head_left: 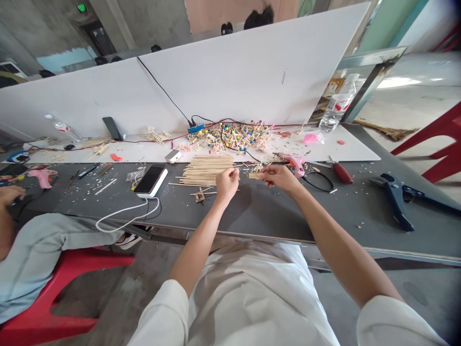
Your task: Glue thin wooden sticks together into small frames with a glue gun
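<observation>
My left hand (pixel 226 184) is closed, thumb and fingers pinched together, at the right end of a row of long thin wooden sticks (pixel 205 169). What its fingers hold, if anything, is hidden. To its right, my right hand (pixel 280 176) pinches a few short wooden sticks (pixel 255 176) lying side by side and pointing left. A small frame of glued sticks (pixel 200 194) rests on the table in front of the row. Just behind my right hand lies a pink glue gun (pixel 296 163). Short stick scraps (pixel 256 167) are scattered between the hands.
A heap of sticks with coloured balls (pixel 237 136) lies by the white partition (pixel 230 81). Left stands a phone on a white power bank (pixel 151 180) with a looped cable. Right are a red-handled screwdriver (pixel 341 172), blue cutters (pixel 394 199) and a water bottle (pixel 338 103). Another person's hand (pixel 10 193) shows far left.
</observation>
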Action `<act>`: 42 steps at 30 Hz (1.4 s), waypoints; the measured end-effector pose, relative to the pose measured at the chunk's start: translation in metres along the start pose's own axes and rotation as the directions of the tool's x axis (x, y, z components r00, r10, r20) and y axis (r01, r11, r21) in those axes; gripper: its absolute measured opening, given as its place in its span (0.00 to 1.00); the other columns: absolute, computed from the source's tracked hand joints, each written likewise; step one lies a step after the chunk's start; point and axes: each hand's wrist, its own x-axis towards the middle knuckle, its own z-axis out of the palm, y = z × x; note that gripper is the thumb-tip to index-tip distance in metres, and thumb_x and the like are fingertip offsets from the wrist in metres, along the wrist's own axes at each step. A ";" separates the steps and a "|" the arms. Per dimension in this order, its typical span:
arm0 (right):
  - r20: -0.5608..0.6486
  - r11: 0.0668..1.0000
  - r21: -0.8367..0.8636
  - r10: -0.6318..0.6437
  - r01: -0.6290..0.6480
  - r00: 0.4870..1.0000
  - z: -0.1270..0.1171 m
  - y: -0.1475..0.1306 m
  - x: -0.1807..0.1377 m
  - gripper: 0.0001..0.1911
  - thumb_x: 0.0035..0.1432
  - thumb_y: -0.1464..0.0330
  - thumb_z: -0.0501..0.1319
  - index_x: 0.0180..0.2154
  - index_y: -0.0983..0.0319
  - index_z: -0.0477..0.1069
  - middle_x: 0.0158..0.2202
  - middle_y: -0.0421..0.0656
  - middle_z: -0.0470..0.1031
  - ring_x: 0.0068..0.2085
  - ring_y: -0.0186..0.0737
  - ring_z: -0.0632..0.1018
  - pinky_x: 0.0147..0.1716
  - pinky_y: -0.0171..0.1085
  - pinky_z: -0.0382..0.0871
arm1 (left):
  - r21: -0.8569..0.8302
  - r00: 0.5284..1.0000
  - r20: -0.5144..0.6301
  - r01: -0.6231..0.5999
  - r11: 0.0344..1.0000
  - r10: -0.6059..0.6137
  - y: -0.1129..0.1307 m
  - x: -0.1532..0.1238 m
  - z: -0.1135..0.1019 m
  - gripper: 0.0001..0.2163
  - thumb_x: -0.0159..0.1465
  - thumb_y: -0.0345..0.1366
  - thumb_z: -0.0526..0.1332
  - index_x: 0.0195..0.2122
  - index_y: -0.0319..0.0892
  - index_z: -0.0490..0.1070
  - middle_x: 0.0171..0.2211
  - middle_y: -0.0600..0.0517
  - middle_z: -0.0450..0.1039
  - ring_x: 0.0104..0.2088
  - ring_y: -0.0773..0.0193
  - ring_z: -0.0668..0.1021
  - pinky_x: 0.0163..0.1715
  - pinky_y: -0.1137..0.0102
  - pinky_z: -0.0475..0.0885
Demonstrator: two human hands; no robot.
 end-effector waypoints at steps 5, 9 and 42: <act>0.060 1.000 -0.004 -0.027 0.027 0.998 0.004 0.000 0.000 0.24 0.46 0.54 0.76 0.36 0.65 0.78 0.26 0.43 0.78 0.23 0.33 0.73 0.21 0.33 0.67 | 0.000 0.955 0.296 -0.027 1.000 0.025 0.009 -0.004 0.000 0.21 0.68 0.51 0.59 0.25 0.40 0.74 0.22 0.51 0.78 0.21 0.66 0.76 0.27 0.73 0.67; 0.057 1.000 -0.010 -0.022 0.023 0.998 0.005 0.001 0.001 0.21 0.47 0.56 0.75 0.36 0.65 0.77 0.26 0.43 0.78 0.23 0.33 0.73 0.21 0.33 0.67 | 0.053 0.952 0.306 -0.048 0.997 0.030 0.009 -0.003 0.000 0.20 0.69 0.47 0.60 0.24 0.41 0.72 0.19 0.52 0.74 0.22 0.65 0.75 0.27 0.72 0.65; 0.190 0.786 -0.546 -0.220 0.289 0.957 0.012 0.007 0.000 0.03 0.47 0.72 0.69 0.29 0.59 0.81 0.29 0.39 0.82 0.31 0.38 0.78 0.34 0.34 0.65 | 0.230 0.857 0.460 -0.367 0.901 0.232 0.003 -0.004 0.006 0.05 0.61 0.26 0.66 0.35 0.41 0.81 0.38 0.47 0.80 0.43 0.57 0.80 0.48 0.65 0.74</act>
